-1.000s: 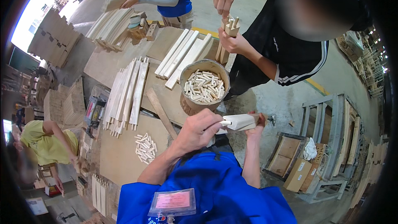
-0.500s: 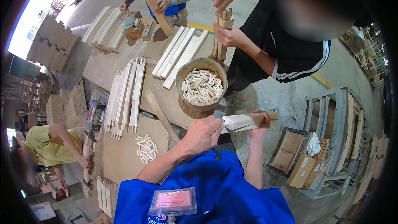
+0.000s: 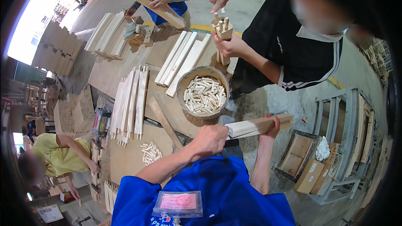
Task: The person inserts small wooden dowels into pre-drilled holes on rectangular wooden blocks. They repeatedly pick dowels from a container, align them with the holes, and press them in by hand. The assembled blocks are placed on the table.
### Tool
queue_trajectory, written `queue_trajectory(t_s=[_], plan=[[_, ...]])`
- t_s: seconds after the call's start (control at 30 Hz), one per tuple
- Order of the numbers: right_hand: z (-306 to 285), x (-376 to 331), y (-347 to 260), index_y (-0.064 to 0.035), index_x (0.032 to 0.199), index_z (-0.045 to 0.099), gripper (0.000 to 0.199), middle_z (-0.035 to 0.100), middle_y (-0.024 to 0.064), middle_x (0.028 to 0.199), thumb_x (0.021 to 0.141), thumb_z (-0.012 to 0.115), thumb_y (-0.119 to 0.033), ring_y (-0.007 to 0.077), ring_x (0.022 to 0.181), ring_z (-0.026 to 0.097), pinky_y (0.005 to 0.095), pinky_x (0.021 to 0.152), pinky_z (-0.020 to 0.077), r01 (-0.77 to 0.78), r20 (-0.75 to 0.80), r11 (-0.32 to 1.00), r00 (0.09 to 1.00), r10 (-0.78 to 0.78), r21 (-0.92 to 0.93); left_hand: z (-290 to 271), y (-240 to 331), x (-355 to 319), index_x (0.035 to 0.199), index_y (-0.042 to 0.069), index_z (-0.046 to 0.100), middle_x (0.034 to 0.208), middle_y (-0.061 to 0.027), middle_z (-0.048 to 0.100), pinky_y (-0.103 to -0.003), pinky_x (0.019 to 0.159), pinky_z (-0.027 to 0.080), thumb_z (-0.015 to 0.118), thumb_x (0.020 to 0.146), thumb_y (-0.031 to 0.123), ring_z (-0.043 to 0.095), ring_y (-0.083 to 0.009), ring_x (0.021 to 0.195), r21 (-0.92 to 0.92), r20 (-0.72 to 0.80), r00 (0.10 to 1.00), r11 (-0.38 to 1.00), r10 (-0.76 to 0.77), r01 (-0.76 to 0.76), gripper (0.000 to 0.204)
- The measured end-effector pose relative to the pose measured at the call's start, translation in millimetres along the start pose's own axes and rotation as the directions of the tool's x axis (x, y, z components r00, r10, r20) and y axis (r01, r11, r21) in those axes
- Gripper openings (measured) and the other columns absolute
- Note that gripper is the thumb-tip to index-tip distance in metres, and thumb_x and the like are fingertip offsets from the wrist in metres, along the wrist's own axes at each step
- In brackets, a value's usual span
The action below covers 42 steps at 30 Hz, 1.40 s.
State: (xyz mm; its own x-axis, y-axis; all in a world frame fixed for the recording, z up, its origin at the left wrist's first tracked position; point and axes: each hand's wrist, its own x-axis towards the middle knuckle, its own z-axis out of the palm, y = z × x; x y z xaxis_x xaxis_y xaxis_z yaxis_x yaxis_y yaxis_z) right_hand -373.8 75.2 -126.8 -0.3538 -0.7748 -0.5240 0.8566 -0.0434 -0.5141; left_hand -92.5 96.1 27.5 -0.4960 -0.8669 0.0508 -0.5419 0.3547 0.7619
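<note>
My right hand [image 3: 271, 128] is wrapped around a bundle of pale wooden bars [image 3: 251, 127], held tilted in front of my body. At the near left end of the bars, my left hand [image 3: 212, 138] is closed with its fingers against the end face; what they pinch, if anything, is hidden. Just beyond my left hand stands a round tub [image 3: 181, 96] of short wooden dowels [image 3: 205, 94]. A smaller heap of dowels [image 3: 150, 154] lies on the board left of my left forearm.
Slats with pegged ends [image 3: 130, 100] and longer bars [image 3: 184, 60] lie on the worktable [image 3: 102, 73]. A wooden stick [image 3: 164, 121] rests beside the tub. Across from me, one person's hand [image 3: 228, 45] holds bars with dowels. A cart [image 3: 335, 113] and boxes [image 3: 310, 173] stand right.
My left hand has shifted slightly down, and the dowel tip that showed at its fingers is out of sight. The co-worker opposite has raised a hand off the bars, where several dowels stand.
</note>
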Motion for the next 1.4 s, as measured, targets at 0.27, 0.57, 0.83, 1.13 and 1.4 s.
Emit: queue_trajectory(t_s=[0.27, 0.57, 0.83, 1.13, 1.4], plan=[[-23, 19, 3, -0.0106, 0.102, 0.056, 0.035, 0.065, 0.0093, 0.093, 0.081, 0.076, -0.03, 0.0284, 0.09, 0.066, 0.0497, 0.086, 0.0562, -0.158, -0.003, 0.975, 0.987, 0.161, 0.155, -28, -124, 77, 0.098, 0.008, 0.074, 0.1, -0.0167, 0.065, -0.049, 0.084, 0.055, 0.067, 0.089, 0.024, 0.069, -0.0369, 0.094, 0.306, 0.165, 0.982, 0.951, -0.097, 0.043, 0.02], [-8, 5, 11, -0.0039, 0.098, 0.062, 0.038, 0.067, 0.0112, 0.091, 0.078, 0.077, -0.032, 0.0289, 0.086, 0.067, 0.0466, 0.086, 0.057, -0.164, 0.019, 0.975, 0.986, 0.163, 0.152, -51, -29, 48, 0.111, 0.007, 0.074, 0.091, -0.0109, 0.073, -0.036, 0.075, 0.053, 0.066, 0.097, 0.018, 0.068, -0.0276, 0.08, -0.311, -0.033, 0.994, 0.945, 0.101, -0.107, 0.02], [25, -16, 25, -0.0011, 0.106, 0.059, 0.04, 0.066, 0.0121, 0.097, 0.083, 0.078, -0.027, 0.0275, 0.091, 0.067, 0.041, 0.091, 0.0565, -0.228, 0.16, 0.967, 0.965, 0.209, 0.116, -42, 19, -36, 0.105, 0.004, 0.074, 0.083, -0.0126, 0.067, -0.038, 0.065, 0.052, 0.067, 0.095, 0.012, 0.067, -0.0277, 0.073, -0.22, -0.211, 0.977, 0.971, 0.042, -0.089, 0.015], [31, -31, 29, 0.0004, 0.104, 0.062, 0.039, 0.066, 0.0129, 0.095, 0.084, 0.076, -0.031, 0.0277, 0.091, 0.066, 0.0446, 0.097, 0.053, -0.142, 0.252, 0.989, 0.959, 0.126, 0.046, -26, 31, -70, 0.091, 0.004, 0.064, 0.073, -0.0152, 0.059, -0.047, 0.058, 0.05, 0.066, 0.092, 0.008, 0.063, -0.0365, 0.064, 0.03, -0.333, 0.943, 0.999, -0.026, 0.038, 0.004], [17, -38, 24, -0.0006, 0.109, 0.062, 0.038, 0.07, 0.0129, 0.102, 0.085, 0.079, -0.026, 0.0286, 0.1, 0.068, 0.0461, 0.103, 0.0514, -0.191, 0.237, 0.977, 0.958, 0.164, 0.096, -25, 1, -58, 0.091, 0.002, 0.064, 0.084, -0.0198, 0.066, -0.051, 0.067, 0.052, 0.06, 0.094, 0.011, 0.064, -0.0433, 0.075, -0.022, -0.163, 0.984, 0.998, -0.068, 0.066, 0.011]])
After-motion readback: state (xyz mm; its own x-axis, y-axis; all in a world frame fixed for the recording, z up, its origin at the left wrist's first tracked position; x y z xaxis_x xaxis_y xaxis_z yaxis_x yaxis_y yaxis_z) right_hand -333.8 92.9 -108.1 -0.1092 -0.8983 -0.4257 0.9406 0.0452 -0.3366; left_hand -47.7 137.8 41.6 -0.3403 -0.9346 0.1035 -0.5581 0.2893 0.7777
